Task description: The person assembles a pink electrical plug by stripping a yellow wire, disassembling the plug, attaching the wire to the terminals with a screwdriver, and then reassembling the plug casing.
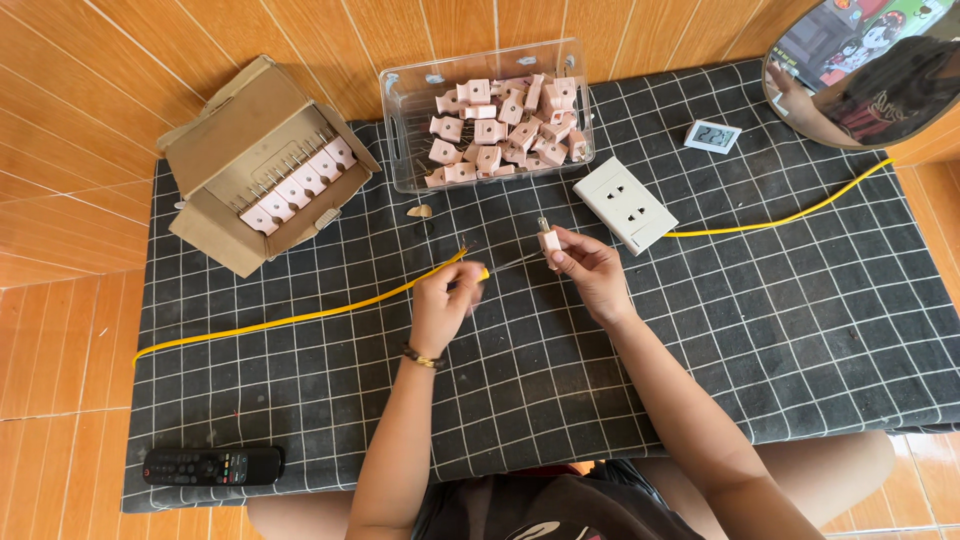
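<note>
At centre frame, the right hand [590, 272] pinches a small pink plastic plug-like fitting [550, 241] between thumb and fingertips, held clear of the black grid-patterned mat [760, 330]. A metal prong stands up from the fitting's top. The left hand [445, 300], just left of centre, is closed around a thin tool with a yellow handle [483, 273]; its slim shaft points right toward the fitting. The tool is motion-blurred, so its exact kind cannot be told.

Handling judgement: the fitting looks light, rigid and smooth-sided. It is small enough to slip or twist in a pinch, so the flat sides of the body are the sound hold, away from the prong. The prong may bend under side load.

Pose: both forearms enter from the bottom edge and converge toward centre. The right wrist is bent inward, fingers curled, thumb on the near face of the fitting. The left wrist, wearing a dark bracelet, is turned knuckles-up.

Surroundings: a clear plastic bin [400, 110] of like pink fittings at upper centre; a cardboard box [215, 135] with fittings in a row at upper left; a white wall socket [626, 204] just right of the hands; a yellow cable [290, 320] running across the mat; a black remote control [213, 465] at lower left; a small white digital display [713, 136] at upper right.
</note>
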